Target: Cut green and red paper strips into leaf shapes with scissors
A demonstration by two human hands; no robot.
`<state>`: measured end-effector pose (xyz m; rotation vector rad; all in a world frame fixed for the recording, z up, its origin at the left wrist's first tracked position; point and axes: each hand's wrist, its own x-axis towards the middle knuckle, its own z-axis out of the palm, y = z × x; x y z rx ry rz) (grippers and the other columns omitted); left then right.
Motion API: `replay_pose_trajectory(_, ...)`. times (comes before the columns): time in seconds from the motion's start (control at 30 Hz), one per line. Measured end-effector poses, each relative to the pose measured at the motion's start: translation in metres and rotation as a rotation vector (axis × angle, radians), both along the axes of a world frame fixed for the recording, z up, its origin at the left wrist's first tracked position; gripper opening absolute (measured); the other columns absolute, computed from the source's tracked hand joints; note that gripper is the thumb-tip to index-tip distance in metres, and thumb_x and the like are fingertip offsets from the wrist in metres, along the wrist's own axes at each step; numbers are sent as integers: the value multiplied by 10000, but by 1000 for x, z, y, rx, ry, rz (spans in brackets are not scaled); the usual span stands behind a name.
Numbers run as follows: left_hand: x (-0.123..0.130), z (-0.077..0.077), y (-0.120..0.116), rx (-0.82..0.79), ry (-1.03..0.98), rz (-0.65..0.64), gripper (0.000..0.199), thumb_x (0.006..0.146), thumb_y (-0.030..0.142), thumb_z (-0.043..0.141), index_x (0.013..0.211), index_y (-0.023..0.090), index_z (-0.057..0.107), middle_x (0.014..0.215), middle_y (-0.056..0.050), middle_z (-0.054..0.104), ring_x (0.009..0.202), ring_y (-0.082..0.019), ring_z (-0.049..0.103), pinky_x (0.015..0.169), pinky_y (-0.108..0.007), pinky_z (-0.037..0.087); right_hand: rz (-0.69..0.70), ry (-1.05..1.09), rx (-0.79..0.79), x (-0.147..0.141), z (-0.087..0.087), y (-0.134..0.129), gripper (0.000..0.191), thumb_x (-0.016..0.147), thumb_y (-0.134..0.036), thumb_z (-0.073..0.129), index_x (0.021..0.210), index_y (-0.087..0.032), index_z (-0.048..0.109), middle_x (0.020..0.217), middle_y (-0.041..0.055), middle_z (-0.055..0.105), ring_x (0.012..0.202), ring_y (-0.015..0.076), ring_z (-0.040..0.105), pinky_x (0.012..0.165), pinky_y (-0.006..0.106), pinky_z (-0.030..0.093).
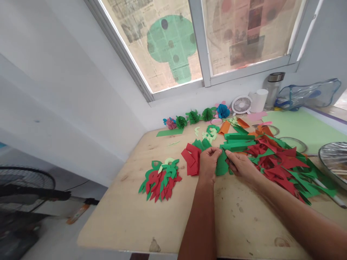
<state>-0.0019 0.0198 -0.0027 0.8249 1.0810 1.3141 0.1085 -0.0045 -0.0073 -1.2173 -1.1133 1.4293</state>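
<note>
Forearms [200, 216] over stained table [121, 216], fingers [216, 152] on green paper [222, 165]; papered window [173, 47] beyond.

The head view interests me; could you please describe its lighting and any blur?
Head view: light glows through the papered window; head view: the black fan at the left edge looks smeared; head view: the left hand and right hand, at the green paper, look sharper.

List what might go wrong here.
The green paper between the left hand and right hand might crease or tear. The right forearm, close beside the paper heap, could drag pieces along. The cut shapes lie loose, so a draught might scatter them.
</note>
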Motion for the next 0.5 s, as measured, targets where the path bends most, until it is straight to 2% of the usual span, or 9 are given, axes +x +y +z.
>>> replay_pose_trajectory(0.23, 0, 1, -1, 12, 18, 6, 219, 541, 308, 747, 586, 149, 603, 554, 20, 539, 526, -76, 447, 511, -202, 358, 2, 3, -2, 1, -3, 2, 543, 670, -705, 547, 505, -209, 398, 319, -103, 281, 281, 36, 201, 314, 201, 138)
replay_pose_trajectory(0.5, 2, 1, -1, -13, 14, 13, 227, 522, 313, 754, 588, 153, 607, 558, 23, 535, 534, -77, 448, 500, -195, 345, 0, 4, 32, 0, -5, 2, 558, 694, -688, 534, 458, -223, 333, 322, -89, 279, 294, 39, 204, 316, 203, 156)
